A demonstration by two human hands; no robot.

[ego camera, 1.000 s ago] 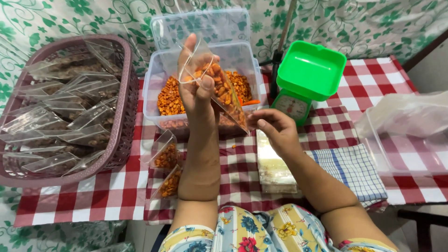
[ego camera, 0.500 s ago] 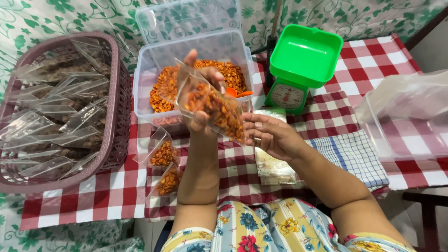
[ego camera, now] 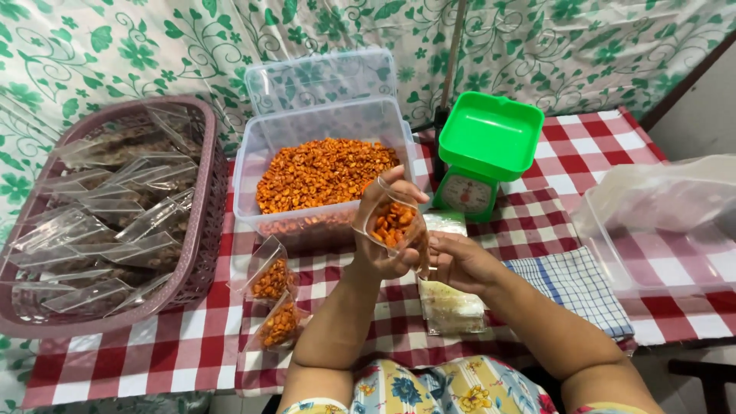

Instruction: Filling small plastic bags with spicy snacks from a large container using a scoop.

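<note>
My left hand (ego camera: pixel 381 230) holds a small clear plastic bag (ego camera: pixel 393 222) partly filled with orange snack pieces, mouth open toward me. My right hand (ego camera: pixel 458 262) touches the bag's lower right edge with its fingertips. Just behind both hands stands a clear plastic tub (ego camera: pixel 264 149) full of the same orange snack. Two filled small bags (ego camera: pixel 274 295) lie on the red checked tablecloth to the left of my left forearm. A stack of empty clear bags (ego camera: pixel 449 307) lies under my right hand.
A purple basket (ego camera: pixel 207 222) at the left holds several filled clear bags. A green kitchen scale (ego camera: pixel 483 153) stands right of the tub, whose lid (ego camera: pixel 322 77) leans behind it. A blue checked cloth (ego camera: pixel 575 287) and an empty clear container (ego camera: pixel 667 230) are at the right.
The bag has come down from in front of the tub to a lower spot nearer me. My right hand has moved in to touch it.
</note>
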